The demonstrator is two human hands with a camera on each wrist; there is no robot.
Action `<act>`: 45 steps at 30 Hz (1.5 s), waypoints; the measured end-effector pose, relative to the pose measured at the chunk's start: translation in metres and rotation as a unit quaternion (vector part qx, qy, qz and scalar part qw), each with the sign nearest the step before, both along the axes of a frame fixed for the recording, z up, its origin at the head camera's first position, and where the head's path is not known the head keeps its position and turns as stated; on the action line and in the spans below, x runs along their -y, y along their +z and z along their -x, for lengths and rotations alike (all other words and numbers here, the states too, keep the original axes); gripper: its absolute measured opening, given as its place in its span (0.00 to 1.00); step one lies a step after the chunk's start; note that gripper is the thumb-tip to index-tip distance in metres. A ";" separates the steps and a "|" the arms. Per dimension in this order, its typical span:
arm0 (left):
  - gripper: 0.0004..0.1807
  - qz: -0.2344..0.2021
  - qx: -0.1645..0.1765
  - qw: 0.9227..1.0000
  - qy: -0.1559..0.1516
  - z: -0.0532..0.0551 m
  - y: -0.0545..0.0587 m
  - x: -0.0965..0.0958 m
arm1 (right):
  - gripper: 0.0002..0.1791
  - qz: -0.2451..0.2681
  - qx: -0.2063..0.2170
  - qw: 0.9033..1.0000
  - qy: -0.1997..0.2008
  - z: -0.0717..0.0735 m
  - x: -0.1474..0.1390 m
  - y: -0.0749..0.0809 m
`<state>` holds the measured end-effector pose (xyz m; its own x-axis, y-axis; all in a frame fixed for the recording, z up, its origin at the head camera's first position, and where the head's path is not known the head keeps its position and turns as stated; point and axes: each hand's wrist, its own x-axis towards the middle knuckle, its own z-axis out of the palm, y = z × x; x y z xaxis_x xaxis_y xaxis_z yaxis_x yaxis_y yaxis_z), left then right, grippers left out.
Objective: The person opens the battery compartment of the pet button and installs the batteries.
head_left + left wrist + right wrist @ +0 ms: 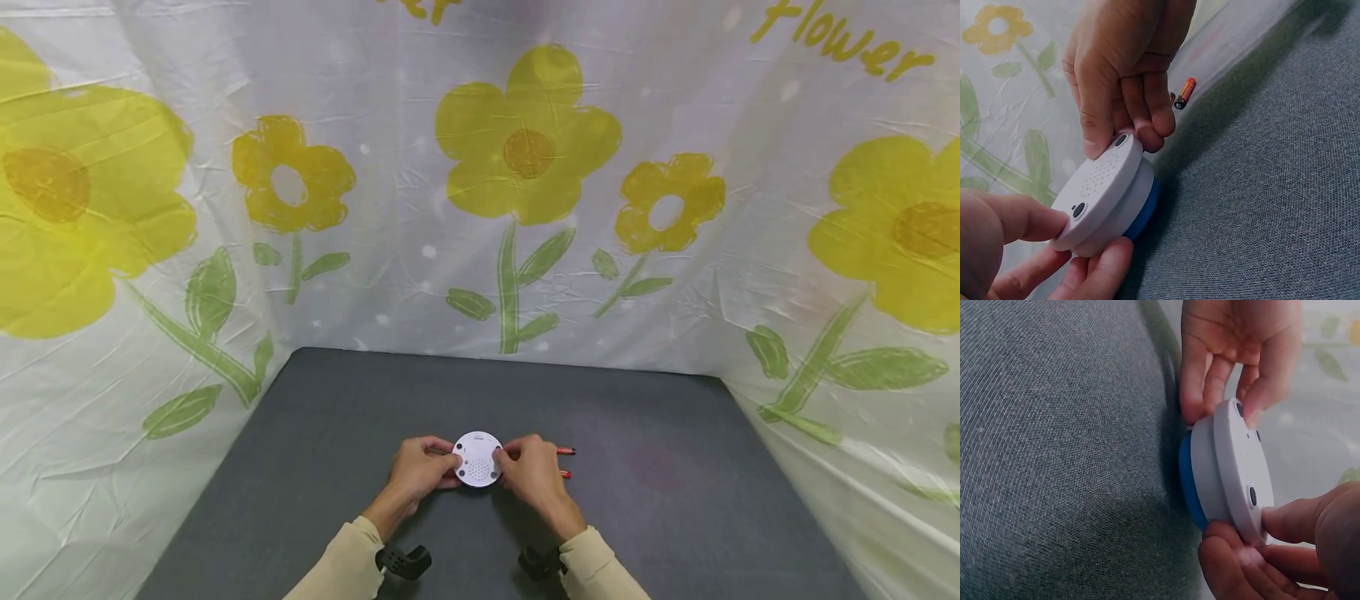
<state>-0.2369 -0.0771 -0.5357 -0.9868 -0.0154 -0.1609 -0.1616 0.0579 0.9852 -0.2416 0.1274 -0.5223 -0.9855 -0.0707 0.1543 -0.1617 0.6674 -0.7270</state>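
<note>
A round white device (477,459) with a cluster of small speaker holes and dark round feet faces up. Its blue far side (1191,481) is turned toward the dark cloth; whether it touches the cloth I cannot tell. My left hand (420,473) pinches its left edge, thumb on the white face and fingers beneath the rim. At the opposite edge my right hand (534,475) grips it likewise, thumb on top. Just right of the right hand lie two red batteries, one battery (1185,93) plain in the left wrist view and the other partly hidden by fingers.
Dark grey cloth (660,517) covers the table. White curtains (390,275) printed with yellow flowers stand around its back and both sides. A black strap (403,562) shows at the left wrist, and another strap (540,564) at the right.
</note>
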 end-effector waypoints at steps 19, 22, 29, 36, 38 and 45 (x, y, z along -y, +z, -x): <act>0.16 -0.035 0.019 0.999 0.016 0.001 -0.004 -0.001 | 0.08 -0.105 -0.105 0.989 0.015 0.004 0.002 0.005; 0.16 -0.039 0.019 0.999 0.015 0.001 -0.004 0.000 | 0.09 -0.127 -0.155 0.979 0.037 0.005 0.005 0.012; 0.15 -0.034 0.020 0.999 0.010 0.002 -0.005 0.001 | 0.12 -0.164 -0.181 0.963 0.117 0.011 0.013 0.026; 0.15 -0.023 0.020 0.999 0.012 0.002 -0.006 0.002 | 0.13 -0.184 -0.151 0.960 0.148 0.014 0.021 0.025; 0.15 -0.020 0.021 0.999 0.014 0.002 -0.006 0.001 | 0.13 -0.187 -0.147 0.960 0.150 0.014 0.022 0.024; 0.14 -0.019 0.017 1.000 0.017 0.002 -0.005 0.001 | 0.13 -0.201 -0.133 0.959 0.150 0.016 0.024 0.022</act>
<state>-0.2390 -0.0786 -0.5407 -0.9797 -0.0428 -0.1960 -0.1968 0.0141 0.9803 -0.2579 0.1034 -0.5005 -0.8410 -0.4513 0.2985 -0.5344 0.7793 -0.3274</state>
